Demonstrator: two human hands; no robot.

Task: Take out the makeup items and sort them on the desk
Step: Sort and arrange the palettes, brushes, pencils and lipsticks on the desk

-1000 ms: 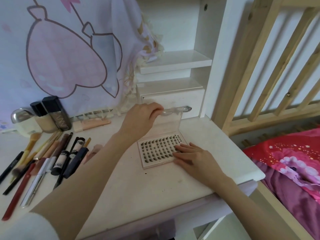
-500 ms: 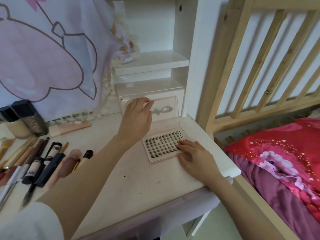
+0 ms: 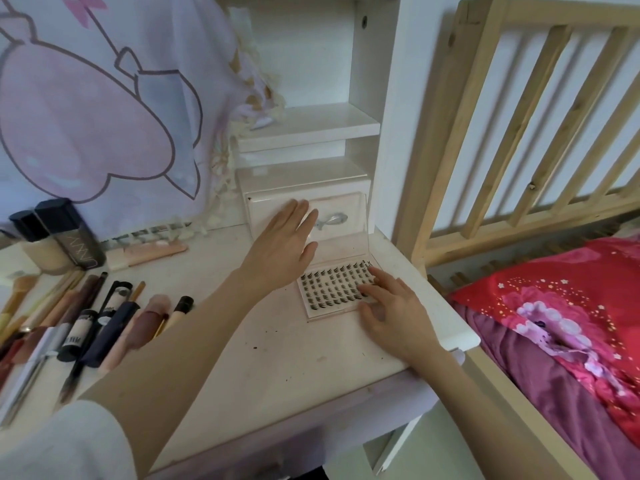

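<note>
A clear lash case (image 3: 332, 289) lies open on the white desk (image 3: 277, 355), its tray filled with rows of dark lash clusters. Its transparent lid (image 3: 343, 223) stands upright against a small white drawer. My left hand (image 3: 284, 247) is spread flat with straight fingers in front of the lid's left part. My right hand (image 3: 391, 310) rests with flat fingers on the tray's right edge. At the left, brushes, pencils and tubes (image 3: 86, 320) lie in a row, with two foundation bottles (image 3: 59, 237) behind them.
A small white drawer (image 3: 349, 190) with a metal handle (image 3: 330, 220) sits under white shelves (image 3: 311, 123). A pink printed cloth (image 3: 97, 116) hangs at the back left. A wooden bed rail (image 3: 519, 133) and red bedding (image 3: 561, 313) lie right of the desk.
My left hand has let go of the lid's top edge and spread flat in front of it. The lid has swung further up to stand upright. My right hand stays on the tray.
</note>
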